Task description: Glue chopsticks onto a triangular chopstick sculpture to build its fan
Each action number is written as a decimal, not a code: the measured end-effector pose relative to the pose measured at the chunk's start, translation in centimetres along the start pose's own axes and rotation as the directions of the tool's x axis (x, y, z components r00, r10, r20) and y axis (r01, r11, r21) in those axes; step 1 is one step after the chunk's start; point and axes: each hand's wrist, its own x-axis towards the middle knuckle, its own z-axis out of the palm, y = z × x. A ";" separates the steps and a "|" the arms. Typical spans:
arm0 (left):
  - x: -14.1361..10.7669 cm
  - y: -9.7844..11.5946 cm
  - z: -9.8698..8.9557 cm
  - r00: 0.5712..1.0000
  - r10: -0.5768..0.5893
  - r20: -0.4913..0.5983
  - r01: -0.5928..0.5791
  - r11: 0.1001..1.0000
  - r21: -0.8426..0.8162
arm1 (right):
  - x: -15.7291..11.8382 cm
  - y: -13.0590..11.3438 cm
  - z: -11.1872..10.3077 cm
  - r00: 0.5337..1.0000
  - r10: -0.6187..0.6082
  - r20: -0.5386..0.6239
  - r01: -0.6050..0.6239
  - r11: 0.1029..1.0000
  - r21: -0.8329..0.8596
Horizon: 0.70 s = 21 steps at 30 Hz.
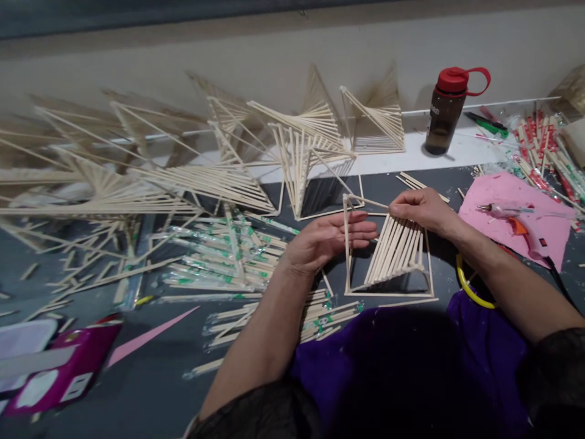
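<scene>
Left hand: the left hand (336, 238) is spread flat, fingers straight and thumb apart, with no grip on anything; its fingers cross one upright of the frame, and whether they touch it I cannot tell.
Right hand: the right hand (418, 210) pinches narrowly, thumb and fingertips closed on the top edge of the frame, where the slats begin.
Stick frame: the stick frame (393, 249) stands on the dark tabletop (159, 390), between the two hands; its slats fan down from the right fingertips toward the person.
Other frames: a crowd of stick structures (306, 122) stands beyond the left fingers, stretching far off to their left.
Wrapped sticks: clear packets with green print (228, 259) lie left of the left fingers; more packets (329, 317) lie nearer the person, partly behind the left forearm.
Bare sticks: a few (414, 182) lie just beyond the right fingers.
Glue gun: the glue gun (525, 228) rests on a pink sheet (493, 189), right of the right fingers.
Bottle: a dark bottle with a red lid (443, 119) stands upright beyond the right fingers.
Red-wrapped sticks: these (539, 140) lie far right of the right fingers.
Magenta packet: it (59, 372) lies well left of both hands.
</scene>
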 end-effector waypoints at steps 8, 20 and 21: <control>3.7 -0.1 2.0 0.960 -0.251 -0.129 0.266 0.957 0.118 | -0.1 0.0 -0.2 1.000 -0.022 -0.019 0.022 1.000 -0.017; 4.5 -1.3 3.3 0.969 -0.176 -0.175 0.195 0.976 0.094 | 0.0 0.5 -0.3 0.997 -0.071 -0.017 0.070 0.996 -0.048; 4.6 -1.3 3.3 0.970 -0.173 -0.172 0.191 0.977 0.096 | 0.0 0.5 -0.3 0.997 -0.079 -0.018 0.078 0.996 -0.051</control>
